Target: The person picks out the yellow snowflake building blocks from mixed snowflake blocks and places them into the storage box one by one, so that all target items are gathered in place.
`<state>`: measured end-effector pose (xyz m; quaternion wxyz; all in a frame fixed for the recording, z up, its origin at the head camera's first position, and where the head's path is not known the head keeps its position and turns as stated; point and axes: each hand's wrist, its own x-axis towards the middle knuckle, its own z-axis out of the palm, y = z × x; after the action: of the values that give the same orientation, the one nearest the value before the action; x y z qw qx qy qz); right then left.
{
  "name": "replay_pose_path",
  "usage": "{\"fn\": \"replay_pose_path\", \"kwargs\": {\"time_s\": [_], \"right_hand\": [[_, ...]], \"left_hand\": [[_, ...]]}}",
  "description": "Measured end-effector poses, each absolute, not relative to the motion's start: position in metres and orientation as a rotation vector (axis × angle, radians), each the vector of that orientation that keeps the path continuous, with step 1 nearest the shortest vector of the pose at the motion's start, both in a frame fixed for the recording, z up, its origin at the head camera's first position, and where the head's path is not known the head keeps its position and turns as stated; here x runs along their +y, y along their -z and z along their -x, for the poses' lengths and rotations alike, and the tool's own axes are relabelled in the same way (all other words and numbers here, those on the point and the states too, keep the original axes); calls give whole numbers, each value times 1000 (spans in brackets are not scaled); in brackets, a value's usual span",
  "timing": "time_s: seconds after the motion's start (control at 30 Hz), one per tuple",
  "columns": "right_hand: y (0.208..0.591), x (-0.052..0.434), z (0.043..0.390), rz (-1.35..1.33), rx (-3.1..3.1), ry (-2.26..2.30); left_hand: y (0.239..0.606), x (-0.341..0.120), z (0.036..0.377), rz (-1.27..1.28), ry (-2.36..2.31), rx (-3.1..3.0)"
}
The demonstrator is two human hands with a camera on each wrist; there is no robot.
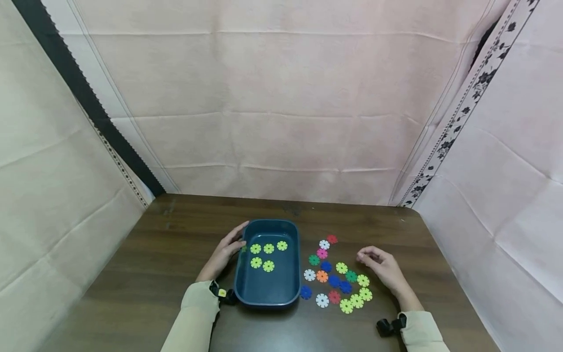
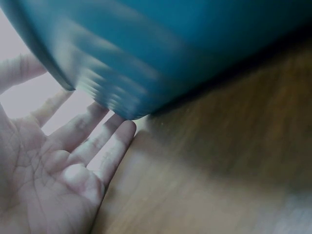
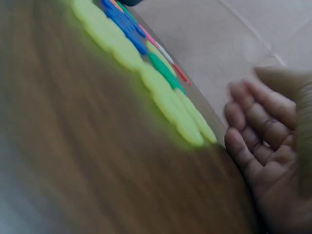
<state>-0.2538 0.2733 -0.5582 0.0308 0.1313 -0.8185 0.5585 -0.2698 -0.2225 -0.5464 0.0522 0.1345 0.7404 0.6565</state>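
The landmark is a dark teal plastic tray (image 1: 268, 293), oblong with rounded corners and a smooth, slightly glossy wall, set on a dark wooden table (image 1: 145, 264) with a visible grain. To the left of the tray, the left hand (image 1: 226, 252) lies with straight, relaxed fingers against the tray's outer left wall near its far corner; the left wrist view shows the palm open and the fingertips (image 2: 124, 131) touching the rounded underside of the wall, gripping nothing. A beige sleeve (image 1: 195, 313) covers the forearm, with a small black strap at the wrist beside the tray's near left corner.

Inside the tray, in its far half, lie five yellow-green discs (image 1: 268, 255), flat plastic pieces with notched, flower-like edges.

To the right of the tray, a loose pile of the same notched discs (image 1: 336, 276) lies flat on the table in white, red, pink, green, blue, orange and yellow-green.

Right of that pile, well apart from the tray, the right hand (image 1: 382, 269) hovers with its fingers loosely curled; the right wrist view shows them (image 3: 253, 136) bent and holding nothing, just beside the nearest yellow-green pieces. The two hands are apart, the tray and pile between them. No writing can be read anywhere.
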Motion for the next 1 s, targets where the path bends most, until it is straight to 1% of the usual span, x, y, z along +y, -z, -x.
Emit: {"fn": "replay_pose_path", "kwargs": {"time_s": [0.17,0.37,0.53,1.0], "right_hand": [[562,257,252,-622,-2646,-1310],[567,246,250,-731,-2615,-1113],[568,244,249,-735,-2600,-1049],[567,244,249,-704,-2637,-1032]], "left_hand": [[544,-224,268,-384,-1991,2269],[546,-224,269,-407,-1984,2270],[548,-224,270,-460,-1987,2261],[549,-225,270,-459,-1984,2253]]}}
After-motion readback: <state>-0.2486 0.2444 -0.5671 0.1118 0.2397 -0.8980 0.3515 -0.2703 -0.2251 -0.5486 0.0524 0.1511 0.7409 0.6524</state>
